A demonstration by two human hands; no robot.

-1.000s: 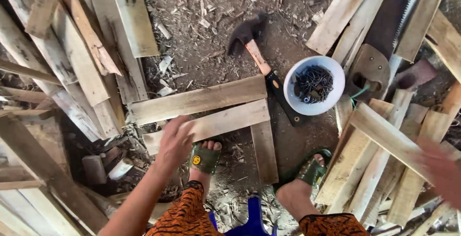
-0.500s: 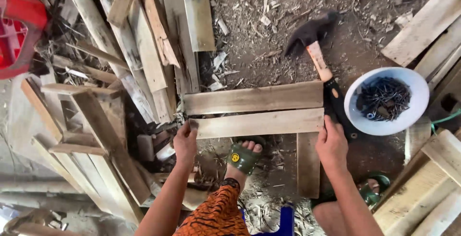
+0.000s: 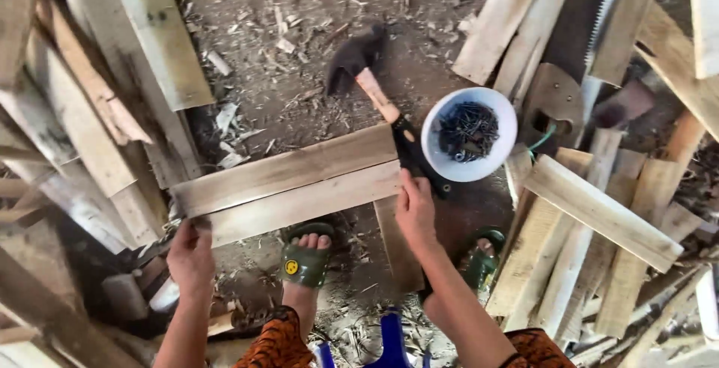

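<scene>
With both hands' grip on the ends of the lower pale wooden plank (image 3: 299, 205), left hand (image 3: 191, 257) and right hand (image 3: 414, 211), its long edge is best kept flush against the upper pale plank (image 3: 284, 170) at mid-frame.

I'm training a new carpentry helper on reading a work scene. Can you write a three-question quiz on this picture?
1. True or false: the hammer lies on the ground, unheld.
2. What does the white bowl hold? A) nails B) water C) sawdust
3. Which hand rests at the end of the nearer plank closest to the bowl?

Key: 1 true. 2 A. 3 the right hand; the left hand is at the far end.
</scene>
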